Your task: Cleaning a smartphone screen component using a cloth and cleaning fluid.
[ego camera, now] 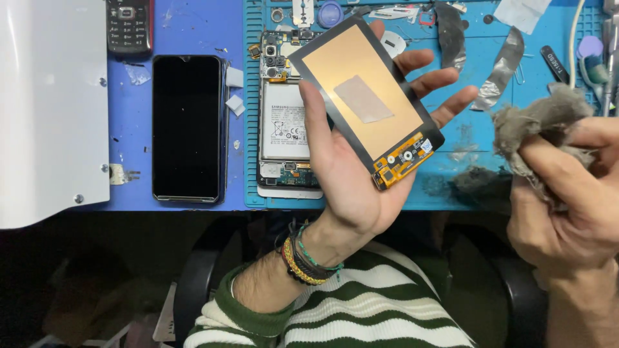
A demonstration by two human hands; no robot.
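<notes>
Two hands busy: my left hand (351, 171) cradles the screen (365, 100), fingers spread; my right hand (570, 193) pinches a rag (538, 122).

The left hand (348, 167) holds a phone display panel (364, 100), copper back up, above the opened phone (284, 135) on the blue counter (187, 26). The right hand (567, 193) grips a grey cloth (538, 122).

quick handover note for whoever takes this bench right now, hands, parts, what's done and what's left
Left hand: holds the display panel, copper back up, flex connector toward the wrist.
Right hand: grips a grey cloth, clear of the panel.
Opened phone lies on the blue mat, battery exposed; a dark phone lies to its left.
Done: panel is off the phone.
Left: panel not yet refitted.
</notes>
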